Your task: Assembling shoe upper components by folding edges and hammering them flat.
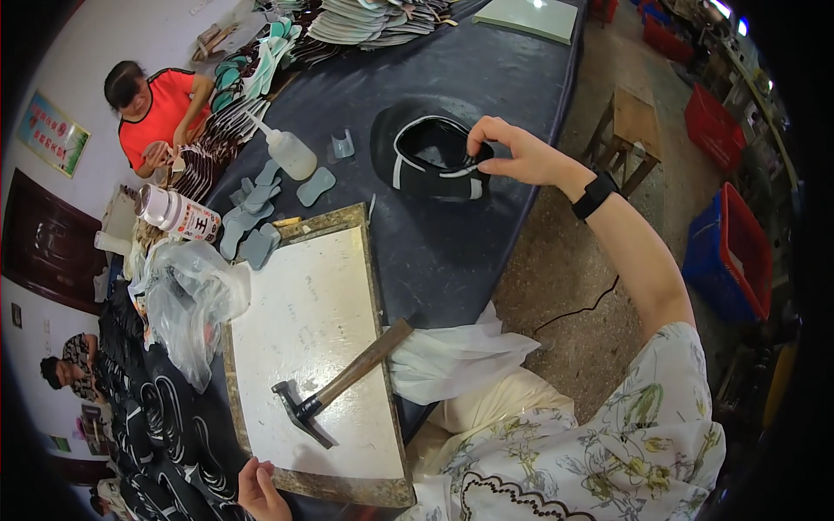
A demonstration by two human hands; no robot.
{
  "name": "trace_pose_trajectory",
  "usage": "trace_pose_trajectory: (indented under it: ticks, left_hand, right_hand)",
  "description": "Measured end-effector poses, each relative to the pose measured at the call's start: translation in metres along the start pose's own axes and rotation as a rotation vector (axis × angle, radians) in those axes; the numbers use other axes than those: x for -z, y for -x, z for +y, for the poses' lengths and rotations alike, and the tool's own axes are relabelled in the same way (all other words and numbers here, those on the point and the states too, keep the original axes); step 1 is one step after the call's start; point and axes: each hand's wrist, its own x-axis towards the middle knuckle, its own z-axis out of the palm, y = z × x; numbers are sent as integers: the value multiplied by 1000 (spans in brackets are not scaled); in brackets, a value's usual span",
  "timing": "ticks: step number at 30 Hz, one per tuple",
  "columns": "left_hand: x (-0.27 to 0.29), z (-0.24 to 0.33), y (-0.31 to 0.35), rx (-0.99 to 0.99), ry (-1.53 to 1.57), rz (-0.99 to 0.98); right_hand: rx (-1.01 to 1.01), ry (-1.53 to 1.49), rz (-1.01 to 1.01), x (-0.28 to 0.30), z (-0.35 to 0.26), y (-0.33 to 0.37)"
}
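My right hand [517, 154] pinches the right rim of a black, white-trimmed piece [413, 178] that looks like a shoe upper, its round opening facing up on the dark table. My left hand [261, 493] hangs by the lower left corner of a white board [304, 278], fingers curled together; nothing shows in them. A hammer [343, 386] with a wooden handle lies across that board. Grey-blue oval pads [259, 198] are scattered beyond its far left corner. Close to them stand a white squeeze bottle [291, 154] and a small clear curved piece [344, 144].
A tilted white jar [178, 213] and a clear plastic bag [195, 291] lie left of the board. Stacked cut pieces [373, 22] fill the far edge. Two people sit at the left. A wooden stool [625, 130] and a blue-red crate [728, 252] stand at right.
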Motion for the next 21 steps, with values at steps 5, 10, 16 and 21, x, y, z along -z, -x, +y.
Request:
trace_pose_trajectory:
  ticks: [5, 10, 16, 21]
  left_hand:
    - [15, -6, 7, 50, 13, 83]
    - [-9, -10, 2, -71, -199, -25]
    - [33, -7, 19, -86, -182, -212]
    - [113, -15, -60, -395, -523, 443]
  right_hand:
    - [463, 599, 119, -49, -3, 10]
    - [310, 844, 110, -46, 8, 57]
    - [216, 510, 287, -41, 14, 54]
    - [272, 232, 167, -81, -39, 28]
